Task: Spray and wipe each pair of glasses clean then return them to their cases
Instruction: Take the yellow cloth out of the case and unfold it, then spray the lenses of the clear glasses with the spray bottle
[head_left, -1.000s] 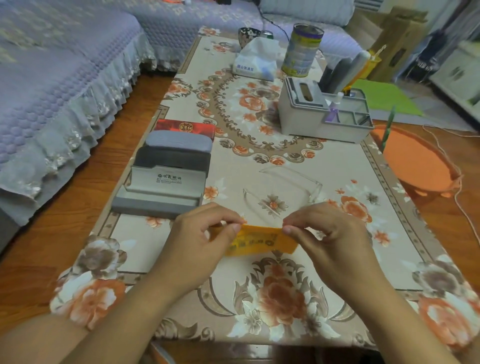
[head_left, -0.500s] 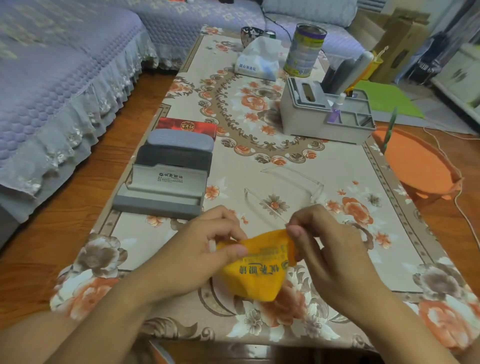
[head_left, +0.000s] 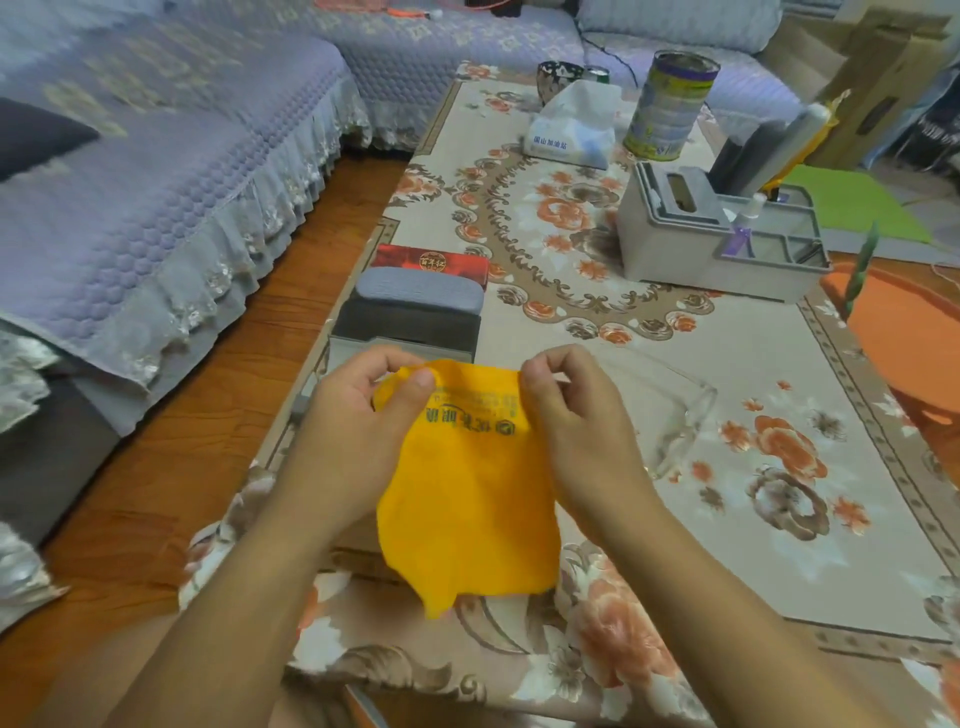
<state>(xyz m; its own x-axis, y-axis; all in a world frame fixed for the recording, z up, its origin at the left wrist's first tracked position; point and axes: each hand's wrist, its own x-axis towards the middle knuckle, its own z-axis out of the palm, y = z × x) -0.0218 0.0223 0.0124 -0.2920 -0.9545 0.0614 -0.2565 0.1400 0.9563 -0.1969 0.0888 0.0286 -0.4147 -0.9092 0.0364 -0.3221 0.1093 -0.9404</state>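
A yellow cleaning cloth (head_left: 467, 499) with dark print hangs unfolded above the table's near edge. My left hand (head_left: 358, 421) pinches its top left corner and my right hand (head_left: 576, 415) pinches its top right corner. A clear-framed pair of glasses (head_left: 680, 415) lies on the flowered tablecloth just right of my right hand. Behind my left hand stands a row of glasses cases: an open grey case (head_left: 353, 345) mostly hidden by my hand, a dark grey case (head_left: 410, 322), a blue-grey case (head_left: 421, 291) and a red case (head_left: 431, 265). A small spray bottle (head_left: 745, 221) stands in the grey organiser.
A grey desk organiser (head_left: 675, 249), a tissue pack (head_left: 571, 130), a tin can (head_left: 670, 104) and a dark cup (head_left: 558, 78) sit at the far end. An orange basin (head_left: 904, 332) is off the table's right side. A purple-covered sofa (head_left: 156, 182) runs along the left.
The cloth was a narrow folded strip stretched between both hands near the table. It has opened out and both hands have lifted it, so it hangs full size.
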